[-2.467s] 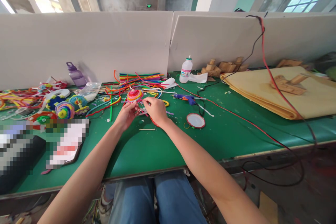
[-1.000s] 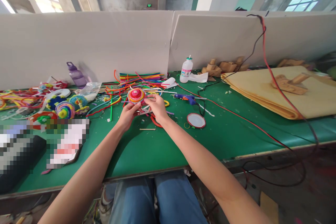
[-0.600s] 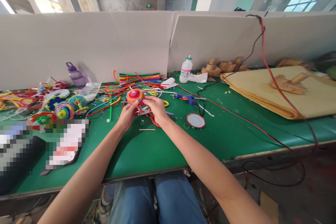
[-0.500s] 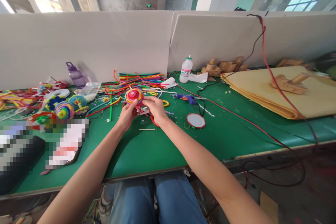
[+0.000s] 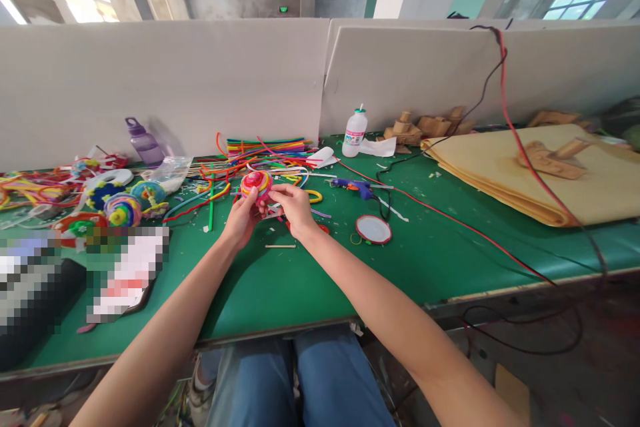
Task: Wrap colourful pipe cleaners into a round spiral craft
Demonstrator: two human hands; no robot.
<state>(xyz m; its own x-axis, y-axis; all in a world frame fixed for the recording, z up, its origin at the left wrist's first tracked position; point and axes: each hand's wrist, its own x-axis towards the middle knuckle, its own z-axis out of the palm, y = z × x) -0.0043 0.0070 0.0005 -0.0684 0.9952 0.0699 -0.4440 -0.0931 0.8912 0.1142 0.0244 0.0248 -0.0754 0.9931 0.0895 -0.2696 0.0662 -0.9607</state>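
A round pink, red and yellow pipe-cleaner coil (image 5: pixel 257 181) with a raised red centre is held just above the table in the head view. My left hand (image 5: pixel 242 221) grips its lower left side, thumb on the front. At the coil's right edge, my right hand (image 5: pixel 296 208) pinches with thumb and forefinger. What those fingertips hold beyond the edge is too small to make out. Below the hands lies a short pale stick (image 5: pixel 280 246). Part of a red item (image 5: pixel 324 229) shows behind my right wrist.
Loose pipe cleaners (image 5: pixel 270 149) are heaped behind the hands. To the right are a blue glue gun (image 5: pixel 353 185), a white disc with a red rim (image 5: pixel 373 229) and a white bottle (image 5: pixel 355 133). Several finished coils (image 5: pixel 123 210) lie left, near a purple bottle (image 5: pixel 145 145). A red cable (image 5: pixel 450 217) crosses the table.
The coil has tilted and shifted slightly to the right in my hands. My right fingers have moved a little along its edge. Nothing else has visibly moved.
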